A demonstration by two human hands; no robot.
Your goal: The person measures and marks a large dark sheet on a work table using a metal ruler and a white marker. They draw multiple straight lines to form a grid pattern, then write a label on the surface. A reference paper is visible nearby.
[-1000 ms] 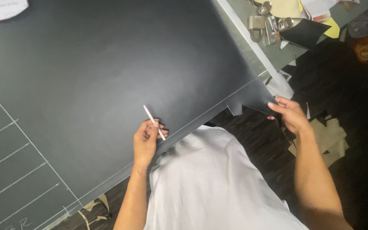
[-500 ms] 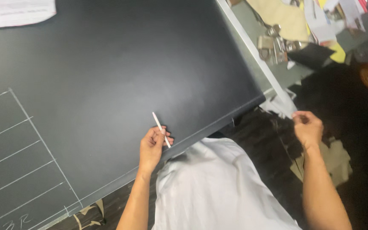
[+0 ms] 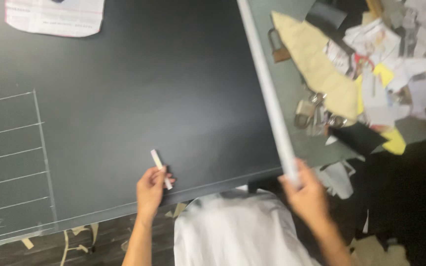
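Note:
A large black sheet point(image 3: 139, 98) covers the table, with white chalk lines point(image 3: 11, 157) drawn at its left side. My left hand point(image 3: 150, 189) rests at the sheet's near edge and holds a short white chalk stick point(image 3: 160, 167). My right hand point(image 3: 305, 194) grips the near end of a long pale straight ruler point(image 3: 267, 93) that runs along the sheet's right edge toward the far side.
A printed paper point(image 3: 55, 19) lies on the sheet's far left. To the right, the grey table point(image 3: 292, 83) carries a heap of paper and fabric scraps point(image 3: 385, 59), metal clips point(image 3: 316, 116) and a black piece point(image 3: 358, 138). Offcuts litter the dark floor point(image 3: 80, 236).
My right hand has left the sheet's corner and taken hold of the long ruler's near end. The view has shifted right. My left hand keeps the chalk at the sheet's edge.

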